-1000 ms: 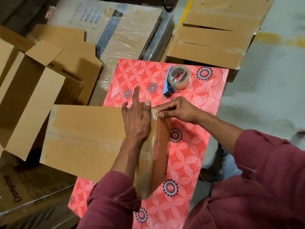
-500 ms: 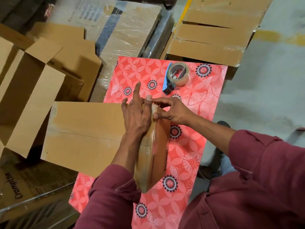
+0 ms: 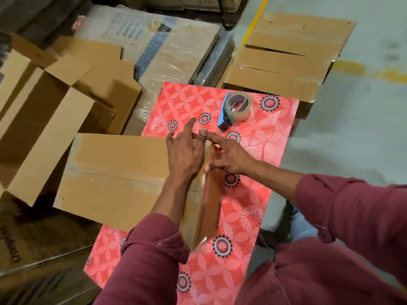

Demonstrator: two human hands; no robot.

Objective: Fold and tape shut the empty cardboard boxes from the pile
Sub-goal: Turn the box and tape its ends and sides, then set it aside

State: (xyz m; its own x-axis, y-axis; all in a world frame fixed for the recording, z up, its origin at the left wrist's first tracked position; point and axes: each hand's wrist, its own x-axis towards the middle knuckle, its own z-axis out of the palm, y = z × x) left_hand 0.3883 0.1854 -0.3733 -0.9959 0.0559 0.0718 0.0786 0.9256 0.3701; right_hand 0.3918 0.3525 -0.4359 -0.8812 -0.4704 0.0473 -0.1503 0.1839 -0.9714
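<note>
On the red floral table (image 3: 264,150), your left hand (image 3: 185,155) and right hand (image 3: 229,157) press spread fingers flat on the box (image 3: 114,172) end; uneven rubbing could wrinkle the tape.

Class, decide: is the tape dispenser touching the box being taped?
Apart. The head view shows red floral tablecloth between the tape dispenser and the box.

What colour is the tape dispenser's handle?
Blue, on the tape dispenser lying on the red floral table; head view.
</note>
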